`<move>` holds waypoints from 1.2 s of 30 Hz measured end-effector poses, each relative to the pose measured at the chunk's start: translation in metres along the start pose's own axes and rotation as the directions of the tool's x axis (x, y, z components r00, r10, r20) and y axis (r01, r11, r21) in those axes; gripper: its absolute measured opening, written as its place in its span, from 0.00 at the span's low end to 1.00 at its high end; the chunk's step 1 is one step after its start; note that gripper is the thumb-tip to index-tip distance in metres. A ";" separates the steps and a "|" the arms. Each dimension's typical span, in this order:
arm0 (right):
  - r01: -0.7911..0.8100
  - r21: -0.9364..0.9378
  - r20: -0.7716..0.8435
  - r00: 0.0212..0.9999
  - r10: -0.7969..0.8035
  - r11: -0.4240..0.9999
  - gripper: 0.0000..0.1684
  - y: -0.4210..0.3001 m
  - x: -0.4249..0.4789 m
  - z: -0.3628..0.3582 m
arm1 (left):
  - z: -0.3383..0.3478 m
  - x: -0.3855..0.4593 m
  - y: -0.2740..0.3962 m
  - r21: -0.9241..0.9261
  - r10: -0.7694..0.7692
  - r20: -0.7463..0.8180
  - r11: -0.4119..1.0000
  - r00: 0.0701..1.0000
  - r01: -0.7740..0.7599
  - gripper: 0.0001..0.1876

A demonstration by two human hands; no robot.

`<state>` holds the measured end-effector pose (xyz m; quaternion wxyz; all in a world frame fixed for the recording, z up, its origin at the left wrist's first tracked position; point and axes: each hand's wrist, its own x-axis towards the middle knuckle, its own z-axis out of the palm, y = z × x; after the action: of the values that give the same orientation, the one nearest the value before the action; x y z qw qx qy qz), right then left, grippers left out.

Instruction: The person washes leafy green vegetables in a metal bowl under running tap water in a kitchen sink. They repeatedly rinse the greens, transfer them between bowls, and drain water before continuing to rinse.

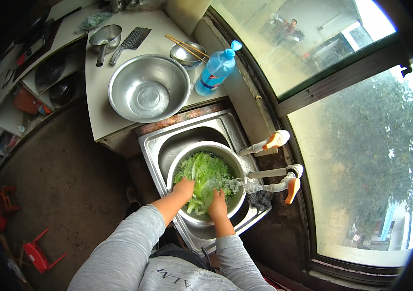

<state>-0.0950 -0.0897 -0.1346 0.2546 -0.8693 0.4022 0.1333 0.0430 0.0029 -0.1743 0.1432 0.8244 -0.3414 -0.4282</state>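
Green leafy vegetables (202, 167), seemingly lettuce, lie in water inside a round metal basin (177, 165). The basin stands in a stainless steel sink (172, 138). My left hand (184, 189) reaches in at the basin's left side and touches the leaves, its fingertips hidden among them. At the right of the leaves, my right hand (218, 204) dips into the basin with its fingertips at the wet greens. Water streams from the tap (273, 187) with an orange handle and splashes in beside my right hand.
Above the sink, a counter (99, 112) holds a large metal bowl (148, 89), a cleaver (133, 42), a ladle-like pan (106, 38), a small bowl (181, 54) with chopsticks and a blue bottle (215, 72). A second tap (264, 143) juts out near the window. A red stool (39, 254) stands lower left.
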 end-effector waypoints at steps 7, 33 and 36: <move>0.008 -0.020 -0.281 0.960 -0.013 1.000 0.29 -0.001 -0.009 -0.006 | -0.011 -0.017 0.023 -0.220 0.120 -0.255 0.959 0.959 -0.179 0.24; -0.204 0.243 -0.232 0.937 0.261 0.948 0.15 0.009 -0.055 -0.031 | -0.006 -0.030 0.013 0.585 0.316 -0.125 0.789 0.940 -0.187 0.14; -0.206 0.355 -0.322 0.889 0.327 0.912 0.14 0.016 -0.065 -0.045 | -0.004 -0.029 0.024 0.541 0.297 -0.107 0.818 0.949 -0.195 0.09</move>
<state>-0.1478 -0.0816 -0.0739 0.2858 -0.7630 0.5761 -0.0660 0.0236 0.0054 -0.1416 -0.0011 0.8169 -0.5341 -0.2179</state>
